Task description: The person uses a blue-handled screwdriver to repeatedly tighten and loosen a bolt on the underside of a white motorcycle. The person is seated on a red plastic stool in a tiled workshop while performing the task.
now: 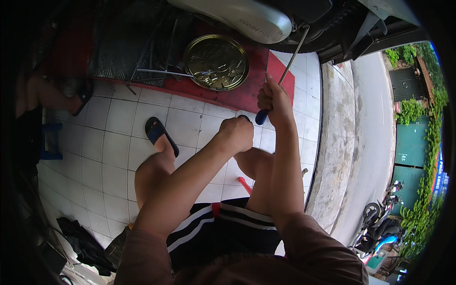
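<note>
My right hand (276, 100) is wrapped round a long screwdriver (261, 117) with a blue handle. Its thin metal shaft slants up to the underside of a motorbike, beside the silver engine cover (256, 23). To the left of it, my left hand (237, 135) is closed in a fist over my knee, back of the hand up; whatever it may hold is hidden. Beyond both hands, a round gold metal tray (216, 50) with small metal parts in it rests on a red platform (259, 80). A long metal rod (164, 72) lies with one end at the tray's rim.
White floor tiles (118, 147) spread below the platform. Another person's sandalled foot (81, 99) and a blue stool (51, 141) are at the left. Dark cloth (83, 242) lies at lower left. A concrete kerb (335, 137) and road run along the right, with parked motorbikes (375, 223).
</note>
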Demonstrator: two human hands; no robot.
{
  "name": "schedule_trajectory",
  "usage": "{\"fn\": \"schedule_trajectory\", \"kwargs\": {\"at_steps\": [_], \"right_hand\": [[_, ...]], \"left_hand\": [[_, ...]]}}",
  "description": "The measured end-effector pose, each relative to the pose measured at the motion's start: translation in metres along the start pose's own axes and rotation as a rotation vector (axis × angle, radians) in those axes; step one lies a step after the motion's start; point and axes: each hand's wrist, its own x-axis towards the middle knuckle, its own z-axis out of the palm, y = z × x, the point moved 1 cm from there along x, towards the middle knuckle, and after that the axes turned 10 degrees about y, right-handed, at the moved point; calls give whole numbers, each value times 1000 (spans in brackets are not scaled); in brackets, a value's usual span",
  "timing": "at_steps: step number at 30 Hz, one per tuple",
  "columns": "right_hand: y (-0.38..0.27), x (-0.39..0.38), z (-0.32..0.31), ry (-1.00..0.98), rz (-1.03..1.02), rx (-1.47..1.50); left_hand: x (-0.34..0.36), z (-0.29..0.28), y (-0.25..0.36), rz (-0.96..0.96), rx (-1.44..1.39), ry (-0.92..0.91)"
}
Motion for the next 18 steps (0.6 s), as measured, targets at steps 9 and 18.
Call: {"fn": "schedule_trajectory", "kwargs": {"at_steps": [9,18], "right_hand": [[-10,3,-30,69,109,442],[-20,-9,-29,37,36,229]], "left_hand": [[5,11,33,306,0,258],[5,14,43,389,-122,280]]}}
